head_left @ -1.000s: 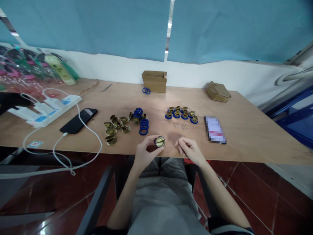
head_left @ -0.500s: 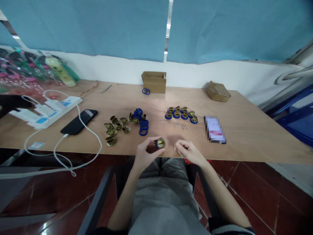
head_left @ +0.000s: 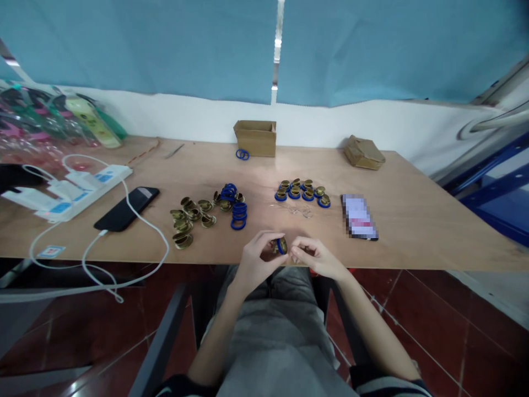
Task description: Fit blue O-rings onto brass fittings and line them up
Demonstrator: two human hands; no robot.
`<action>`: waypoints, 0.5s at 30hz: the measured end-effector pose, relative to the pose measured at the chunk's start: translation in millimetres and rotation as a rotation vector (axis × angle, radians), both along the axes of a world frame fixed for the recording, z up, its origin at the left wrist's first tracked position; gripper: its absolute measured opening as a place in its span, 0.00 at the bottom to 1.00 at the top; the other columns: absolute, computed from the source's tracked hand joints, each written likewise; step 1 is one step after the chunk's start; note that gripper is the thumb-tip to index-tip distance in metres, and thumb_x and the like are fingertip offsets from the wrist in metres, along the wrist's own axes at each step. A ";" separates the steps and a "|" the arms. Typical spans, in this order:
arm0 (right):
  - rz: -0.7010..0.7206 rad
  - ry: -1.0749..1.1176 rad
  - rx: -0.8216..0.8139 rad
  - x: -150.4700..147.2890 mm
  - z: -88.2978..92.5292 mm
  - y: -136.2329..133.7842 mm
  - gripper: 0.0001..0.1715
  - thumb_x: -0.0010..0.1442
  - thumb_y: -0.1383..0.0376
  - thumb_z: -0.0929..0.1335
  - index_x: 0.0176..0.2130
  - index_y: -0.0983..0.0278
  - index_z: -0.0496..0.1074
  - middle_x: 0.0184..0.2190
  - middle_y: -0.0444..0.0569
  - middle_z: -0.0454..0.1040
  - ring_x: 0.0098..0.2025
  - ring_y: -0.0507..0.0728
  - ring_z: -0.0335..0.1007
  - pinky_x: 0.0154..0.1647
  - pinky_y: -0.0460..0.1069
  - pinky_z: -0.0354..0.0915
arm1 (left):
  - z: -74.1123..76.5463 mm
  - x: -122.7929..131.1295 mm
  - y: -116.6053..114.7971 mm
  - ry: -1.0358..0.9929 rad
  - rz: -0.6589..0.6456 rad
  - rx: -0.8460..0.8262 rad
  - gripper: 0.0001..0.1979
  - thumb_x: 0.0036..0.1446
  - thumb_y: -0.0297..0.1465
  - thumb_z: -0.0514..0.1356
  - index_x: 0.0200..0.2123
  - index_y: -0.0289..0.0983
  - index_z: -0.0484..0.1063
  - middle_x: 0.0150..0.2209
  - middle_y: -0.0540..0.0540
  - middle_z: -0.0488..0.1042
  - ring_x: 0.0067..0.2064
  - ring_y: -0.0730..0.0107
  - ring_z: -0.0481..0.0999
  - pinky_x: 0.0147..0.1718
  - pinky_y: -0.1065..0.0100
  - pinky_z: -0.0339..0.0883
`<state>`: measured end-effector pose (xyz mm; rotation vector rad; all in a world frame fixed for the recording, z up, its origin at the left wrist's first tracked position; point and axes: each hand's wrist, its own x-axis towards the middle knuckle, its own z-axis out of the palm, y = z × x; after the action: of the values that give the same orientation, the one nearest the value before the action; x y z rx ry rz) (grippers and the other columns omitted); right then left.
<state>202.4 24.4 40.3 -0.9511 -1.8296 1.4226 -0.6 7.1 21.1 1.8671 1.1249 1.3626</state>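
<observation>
My left hand (head_left: 255, 258) grips a small brass cap with a blue ring (head_left: 280, 245) at the near edge of the wooden table (head_left: 413, 220). My right hand (head_left: 316, 256) is closed in a pinch right beside the cap, fingertips touching its blue ring. A heap of bare brass caps (head_left: 190, 214) lies left of centre, next to a stack of blue rings (head_left: 237, 212). A cluster of brass caps fitted with blue rings (head_left: 300, 191) lies further back to the right.
A black phone (head_left: 126, 200) on a white cable and a white power strip (head_left: 78, 187) lie at the left. A second phone (head_left: 359, 216) lies to the right. A small open cardboard box (head_left: 255, 138) and a brown packet (head_left: 363, 152) stand at the back. Plastic bags sit far left.
My left hand turned the cap sideways and moved it right. My right hand moved in to meet it, and now pinches at the blue ring.
</observation>
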 end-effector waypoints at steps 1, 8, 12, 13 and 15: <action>-0.001 -0.005 -0.006 -0.2 0.6 -0.2 0.27 0.66 0.44 0.66 0.32 0.64 0.70 0.27 0.44 0.68 0.29 0.52 0.63 0.32 0.47 0.61 | 0.2 1.4 0.0 -0.006 -0.002 -0.009 0.16 0.56 0.29 0.69 0.48 0.41 0.75 0.46 0.44 0.78 0.46 0.62 0.81 0.46 0.63 0.77; -0.012 -0.007 -0.042 -2.7 3.1 -1.3 0.27 0.64 0.44 0.67 0.30 0.64 0.70 0.24 0.41 0.65 0.26 0.50 0.57 0.27 0.46 0.56 | -1.4 3.4 -2.1 0.027 0.000 0.012 0.18 0.56 0.31 0.69 0.50 0.42 0.74 0.47 0.43 0.79 0.49 0.60 0.80 0.50 0.60 0.76; -0.014 0.008 -0.043 -3.8 2.4 -1.2 0.25 0.63 0.46 0.69 0.30 0.64 0.69 0.25 0.41 0.65 0.27 0.50 0.58 0.29 0.46 0.57 | -2.5 3.8 -3.8 0.059 0.002 0.047 0.19 0.57 0.30 0.69 0.52 0.42 0.73 0.48 0.43 0.79 0.50 0.60 0.80 0.51 0.60 0.76; -0.012 0.015 -0.045 -4.0 2.4 -1.2 0.24 0.62 0.46 0.70 0.30 0.64 0.69 0.24 0.41 0.65 0.26 0.50 0.58 0.28 0.46 0.57 | -2.7 3.8 -4.3 0.070 0.004 0.058 0.19 0.57 0.30 0.68 0.52 0.43 0.72 0.49 0.43 0.79 0.51 0.60 0.80 0.51 0.60 0.76; -0.012 0.030 -0.057 -4.2 1.9 -1.4 0.23 0.62 0.47 0.71 0.30 0.64 0.69 0.24 0.40 0.64 0.26 0.49 0.56 0.28 0.46 0.56 | -3.2 3.6 -5.5 0.098 0.007 0.078 0.19 0.59 0.29 0.67 0.53 0.43 0.72 0.50 0.42 0.78 0.52 0.60 0.80 0.53 0.60 0.75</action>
<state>198.2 23.0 42.3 -0.9619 -1.7668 1.4809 3.0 1.6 17.9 2.0063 1.1426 1.3493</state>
